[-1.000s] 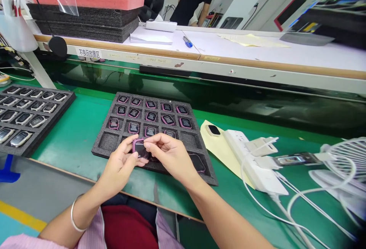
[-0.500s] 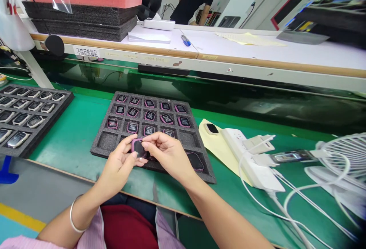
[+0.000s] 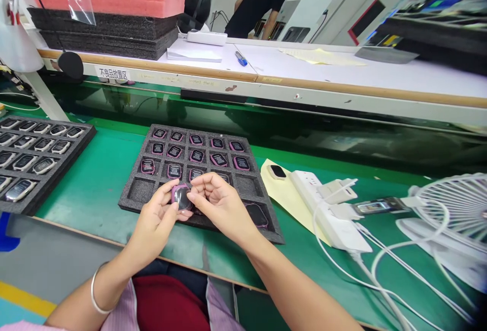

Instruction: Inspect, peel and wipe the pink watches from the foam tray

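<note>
My left hand (image 3: pixel 162 209) grips a purple-framed smartwatch (image 3: pixel 181 198) without a strap, its dark glossy screen turned up toward me. At the watch's right edge, the thumb and fingers of my right hand (image 3: pixel 218 204) are pinched together against it; whether a thin film or button lies between them is hidden. Both hands are above the front part of a dark foam tray (image 3: pixel 139 188). Several purple watches, such as one at the back right (image 3: pixel 241 163), sit in its compartments with lit text on their screens. A dark-screened watch (image 3: pixel 256 215) lies in the front right compartment.
Another foam tray (image 3: pixel 87 141) with several silver watches is at left. To the right are yellow paper (image 3: pixel 272 189), a light-framed watch (image 3: pixel 277 171), a white power strip (image 3: pixel 323 214), cables and a fan (image 3: pixel 452 214). A shelf (image 3: pixel 213 78) runs behind; a person (image 3: pixel 253 4) stands beyond it.
The camera view has shifted slightly. Both hands stay at the same watch, whose screen now shows a brighter reflection; the right fingers remain at its edge. Trays and other items have not moved.
</note>
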Demonstrator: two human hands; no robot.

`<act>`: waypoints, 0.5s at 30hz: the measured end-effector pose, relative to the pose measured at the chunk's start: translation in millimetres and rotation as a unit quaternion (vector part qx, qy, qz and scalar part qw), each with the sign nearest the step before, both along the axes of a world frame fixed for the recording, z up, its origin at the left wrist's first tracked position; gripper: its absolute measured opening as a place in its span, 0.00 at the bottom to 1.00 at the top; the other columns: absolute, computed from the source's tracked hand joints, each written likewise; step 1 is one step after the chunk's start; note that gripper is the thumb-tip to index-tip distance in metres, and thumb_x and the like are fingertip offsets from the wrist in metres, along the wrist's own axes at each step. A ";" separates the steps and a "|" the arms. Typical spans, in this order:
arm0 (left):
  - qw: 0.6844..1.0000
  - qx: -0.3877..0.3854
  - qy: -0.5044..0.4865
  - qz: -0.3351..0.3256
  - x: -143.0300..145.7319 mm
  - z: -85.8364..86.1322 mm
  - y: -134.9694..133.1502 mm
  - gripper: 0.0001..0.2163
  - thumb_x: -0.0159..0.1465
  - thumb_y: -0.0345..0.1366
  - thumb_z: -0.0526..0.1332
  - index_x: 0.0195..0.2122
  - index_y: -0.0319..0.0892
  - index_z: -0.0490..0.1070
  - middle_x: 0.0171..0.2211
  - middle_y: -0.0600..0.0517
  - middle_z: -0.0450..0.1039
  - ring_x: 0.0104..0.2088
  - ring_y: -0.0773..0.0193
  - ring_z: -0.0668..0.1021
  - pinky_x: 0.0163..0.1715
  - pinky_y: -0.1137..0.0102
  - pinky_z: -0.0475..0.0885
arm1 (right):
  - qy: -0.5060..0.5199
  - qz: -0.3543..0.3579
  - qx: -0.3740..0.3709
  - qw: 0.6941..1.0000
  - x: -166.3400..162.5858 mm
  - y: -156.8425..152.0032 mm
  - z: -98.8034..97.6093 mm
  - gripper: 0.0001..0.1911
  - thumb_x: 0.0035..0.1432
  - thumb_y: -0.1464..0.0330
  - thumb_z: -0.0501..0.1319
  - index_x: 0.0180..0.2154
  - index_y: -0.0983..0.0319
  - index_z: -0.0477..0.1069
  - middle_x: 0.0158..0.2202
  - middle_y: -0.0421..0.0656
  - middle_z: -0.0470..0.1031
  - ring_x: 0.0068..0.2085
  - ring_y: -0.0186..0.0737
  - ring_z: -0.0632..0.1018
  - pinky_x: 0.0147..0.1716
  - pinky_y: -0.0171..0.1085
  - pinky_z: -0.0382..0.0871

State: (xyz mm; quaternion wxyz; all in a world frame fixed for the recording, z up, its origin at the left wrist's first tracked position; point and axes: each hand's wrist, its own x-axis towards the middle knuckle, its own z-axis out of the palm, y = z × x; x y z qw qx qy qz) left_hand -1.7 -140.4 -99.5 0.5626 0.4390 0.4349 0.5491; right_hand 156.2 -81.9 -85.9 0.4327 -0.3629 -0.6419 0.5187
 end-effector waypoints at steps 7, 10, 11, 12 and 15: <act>0.999 0.018 0.031 0.020 2.7 -5.0 -1.0 0.23 0.65 0.38 0.64 0.60 0.41 0.64 0.53 0.43 0.76 0.37 0.64 0.83 0.42 0.69 0.81 | -0.021 -0.020 0.010 1.000 -0.2 -0.1 -1.9 0.14 0.57 0.60 0.67 0.36 0.59 0.65 0.29 0.39 0.71 0.31 0.38 0.73 0.33 0.37 0.69; 0.999 0.024 0.030 0.031 1.5 -0.8 1.1 0.22 0.62 0.36 0.65 0.57 0.41 0.66 0.47 0.45 0.78 0.31 0.69 0.80 0.35 0.72 0.80 | -0.043 -0.017 -0.001 0.999 0.7 2.7 -4.1 0.17 0.56 0.58 0.69 0.38 0.60 0.65 0.25 0.36 0.66 0.27 0.36 0.69 0.27 0.34 0.63; 0.999 0.024 0.031 0.038 0.1 1.0 2.4 0.21 0.61 0.36 0.66 0.55 0.40 0.67 0.45 0.46 0.78 0.29 0.70 0.78 0.33 0.73 0.79 | -0.046 -0.006 -0.006 0.999 1.8 4.2 -4.4 0.19 0.55 0.57 0.70 0.38 0.60 0.65 0.24 0.35 0.65 0.26 0.35 0.67 0.25 0.34 0.61; 0.998 0.024 0.033 0.048 -1.9 2.6 4.0 0.20 0.60 0.35 0.67 0.53 0.40 0.68 0.42 0.48 0.77 0.27 0.71 0.76 0.30 0.74 0.77 | -0.046 0.006 -0.008 0.999 3.6 5.8 -4.2 0.19 0.57 0.55 0.69 0.39 0.60 0.66 0.25 0.35 0.65 0.25 0.35 0.67 0.24 0.34 0.61; 0.995 0.027 0.041 0.092 -11.5 6.2 9.2 0.20 0.57 0.36 0.69 0.51 0.40 0.69 0.39 0.50 0.76 0.27 0.71 0.73 0.26 0.76 0.72 | -0.087 0.039 0.058 0.994 12.0 10.9 -0.9 0.14 0.65 0.57 0.62 0.44 0.60 0.69 0.32 0.40 0.69 0.30 0.38 0.71 0.29 0.36 0.67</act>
